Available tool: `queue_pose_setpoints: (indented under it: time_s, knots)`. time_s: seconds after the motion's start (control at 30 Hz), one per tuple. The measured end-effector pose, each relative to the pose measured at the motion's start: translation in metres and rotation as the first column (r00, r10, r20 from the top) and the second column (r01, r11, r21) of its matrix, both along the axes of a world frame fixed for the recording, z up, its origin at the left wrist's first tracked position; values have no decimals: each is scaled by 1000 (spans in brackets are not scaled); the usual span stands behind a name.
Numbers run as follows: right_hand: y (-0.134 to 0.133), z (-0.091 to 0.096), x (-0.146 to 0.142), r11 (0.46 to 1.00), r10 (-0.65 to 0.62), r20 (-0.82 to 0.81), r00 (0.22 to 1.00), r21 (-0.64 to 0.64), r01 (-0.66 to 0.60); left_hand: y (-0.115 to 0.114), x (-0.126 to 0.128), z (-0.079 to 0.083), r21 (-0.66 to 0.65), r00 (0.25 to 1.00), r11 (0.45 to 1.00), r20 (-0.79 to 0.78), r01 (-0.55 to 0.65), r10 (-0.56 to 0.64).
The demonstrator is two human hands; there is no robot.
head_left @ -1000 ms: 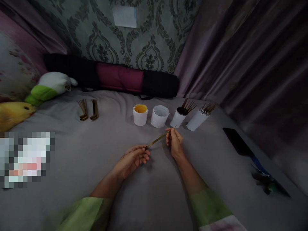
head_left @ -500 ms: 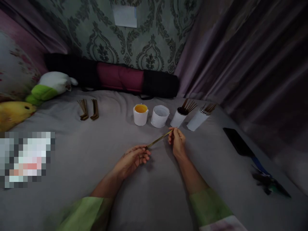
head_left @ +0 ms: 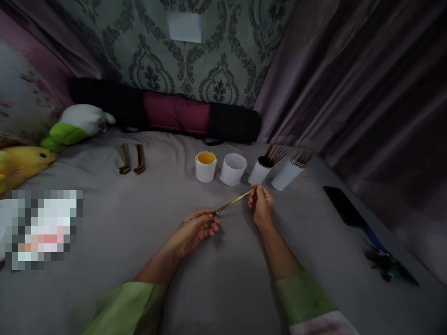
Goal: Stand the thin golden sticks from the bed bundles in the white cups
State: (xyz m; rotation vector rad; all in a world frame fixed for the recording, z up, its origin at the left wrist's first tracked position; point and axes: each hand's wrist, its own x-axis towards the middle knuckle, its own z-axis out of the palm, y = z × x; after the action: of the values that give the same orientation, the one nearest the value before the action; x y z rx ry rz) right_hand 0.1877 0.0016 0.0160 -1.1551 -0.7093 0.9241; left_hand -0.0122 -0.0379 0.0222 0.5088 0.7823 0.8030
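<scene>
Grey bedsheet is spread over the bed (head_left: 139, 232), and just above it a thin yellowish strip (head_left: 234, 201) is held slanting between the two hands, its lower end at the left hand (head_left: 195, 230) and its upper end at the right hand (head_left: 261, 207). Compared with a second ago, the right hand is seen shifted a little outward and to the right, so that more of the strip is bared and it is drawn out straighter; the left hand is hardly moved. The work on the strip is judged to be in hand, with both ends gripped. The left hand is laid low with the palm turned partly up, the strip's end pinched between thumb and fingertips. The right hand is raised at the wrist, the far end nipped between thumb and forefinger, the other fingers curled in. Beyond the strip a yellow-filled cup (head_left: 206, 166), a white cup (head_left: 233, 169) and two stick-filled pots (head_left: 260, 170) are set in a row; two brown stick bundles (head_left: 131, 159) are laid well apart to the left.
</scene>
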Motion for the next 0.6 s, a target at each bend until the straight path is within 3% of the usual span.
queue_pose_setpoints:
  time_s: [0.6]
  knots:
    - [-6, 5, 1, 1000, -11, -1, 1000, -9, 11, -3, -3, 0, 4, 999, 999, -11, -33, 33]
